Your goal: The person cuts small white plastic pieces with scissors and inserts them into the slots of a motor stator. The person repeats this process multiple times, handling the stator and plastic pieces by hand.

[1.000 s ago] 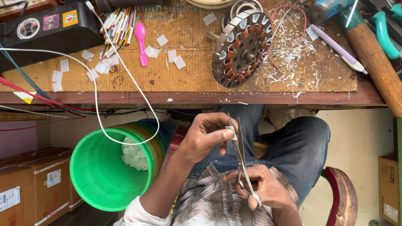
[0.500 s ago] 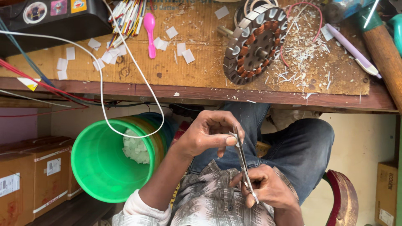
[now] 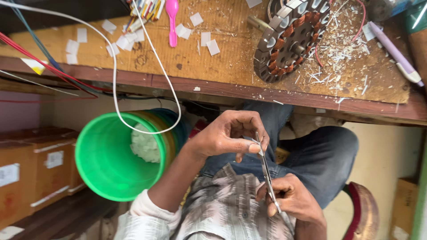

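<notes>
Setting: wooden workbench (image 3: 222, 58) seen from above, a seated person's lap below its front edge.
Landmark: the scissors (image 3: 267, 171), held over the lap, below the bench edge.
Scissors, axis: long and thin, running from the upper hand down to the lower hand, nearly upright in view, blades closed or almost so.
Right hand (image 3: 296, 200): at the scissors' lower end, fingers curled shut around the handles.
Left hand (image 3: 229, 135): at the scissors' upper end, thumb and forefinger pinching a small white paper slip (image 3: 254, 141) against the blade tips.
Green bucket (image 3: 118, 155): left of the scissors, white scraps inside.
Motor stator (image 3: 291, 40): above the scissors, on the bench among paper shavings.
Pink spoon (image 3: 172, 20): upper left of the scissors.
</notes>
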